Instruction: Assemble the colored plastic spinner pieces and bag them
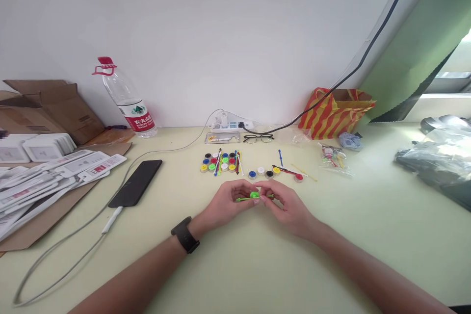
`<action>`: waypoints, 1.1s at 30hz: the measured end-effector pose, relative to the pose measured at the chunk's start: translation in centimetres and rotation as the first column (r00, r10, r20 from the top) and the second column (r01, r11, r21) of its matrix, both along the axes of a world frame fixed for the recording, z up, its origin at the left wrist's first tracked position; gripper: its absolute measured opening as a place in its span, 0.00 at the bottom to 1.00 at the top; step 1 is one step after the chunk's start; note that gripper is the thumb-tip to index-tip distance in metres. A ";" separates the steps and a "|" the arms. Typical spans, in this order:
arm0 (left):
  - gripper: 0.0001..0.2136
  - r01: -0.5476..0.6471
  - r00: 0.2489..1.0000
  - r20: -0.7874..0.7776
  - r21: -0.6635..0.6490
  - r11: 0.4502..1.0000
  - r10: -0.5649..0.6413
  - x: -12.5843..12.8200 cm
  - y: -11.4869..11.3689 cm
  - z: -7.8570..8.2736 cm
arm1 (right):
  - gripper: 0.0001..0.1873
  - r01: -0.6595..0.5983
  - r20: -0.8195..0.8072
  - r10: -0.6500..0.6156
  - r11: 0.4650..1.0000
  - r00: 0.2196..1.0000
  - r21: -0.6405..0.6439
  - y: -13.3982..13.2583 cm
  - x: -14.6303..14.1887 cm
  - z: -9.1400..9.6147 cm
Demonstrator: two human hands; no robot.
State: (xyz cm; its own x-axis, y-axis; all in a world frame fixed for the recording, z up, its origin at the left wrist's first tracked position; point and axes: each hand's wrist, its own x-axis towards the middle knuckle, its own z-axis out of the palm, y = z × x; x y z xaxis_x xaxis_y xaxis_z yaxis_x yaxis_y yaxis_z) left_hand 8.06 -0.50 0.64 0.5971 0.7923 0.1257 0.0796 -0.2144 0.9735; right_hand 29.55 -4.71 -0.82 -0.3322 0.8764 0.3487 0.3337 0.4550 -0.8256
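Left hand (231, 200): I see green stick (243, 199) pinched.
Right hand (286, 205): pinching it too.
Green disc (254, 195): between the two.

Clocked from between left hand (231, 202) and right hand (289, 203): found discs (224, 167) at eleven o'clock, pointers (218, 163) among them; glasses (251, 140) at twelve, before a power strip (232, 125); a carrier bag (323, 118) at one, behind a packet (333, 158); a phone (136, 184) near nine, before a bottle (138, 114); toward three, apparently a bagged bundle (441, 154).

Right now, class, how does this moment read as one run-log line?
left hand: holding green piece; right hand: on same piece; beyond: coloured discs, arrow-shaped sticks; left side: black phone, cable attached
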 end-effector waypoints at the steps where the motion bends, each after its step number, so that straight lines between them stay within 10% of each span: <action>1: 0.12 -0.006 1.000 0.004 0.009 1.000 0.006 0.1 -0.1 0.0 | 0.17 0.008 0.014 -0.008 1.000 1.000 0.019 0.0 0.0 0.0; 16: 0.11 -0.019 0.999 -0.034 0.073 0.997 0.022 0.1 -0.4 -0.5 | 0.14 0.054 0.109 -0.055 0.998 0.993 0.011 0.0 0.5 0.2; 26: 0.11 0.121 0.985 0.152 -0.237 0.964 -0.086 -0.6 0.0 1.3 | 0.13 0.026 -0.089 -0.038 0.990 0.995 -0.136 0.4 1.0 1.2; 33: 0.15 0.030 0.984 0.175 -0.274 0.961 0.019 -0.7 0.8 0.0 | 0.13 0.210 -0.042 -0.207 0.975 0.977 0.071 0.3 1.3 1.2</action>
State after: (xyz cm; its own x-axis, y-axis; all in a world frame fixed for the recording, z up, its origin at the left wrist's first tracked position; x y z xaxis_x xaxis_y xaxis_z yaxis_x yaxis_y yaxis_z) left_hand 7.35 0.25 0.67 0.5899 0.8074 0.0066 -0.0974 0.0631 0.9932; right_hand 30.88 -4.41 0.41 -0.1317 0.8963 0.4235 0.3997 0.4390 -0.8047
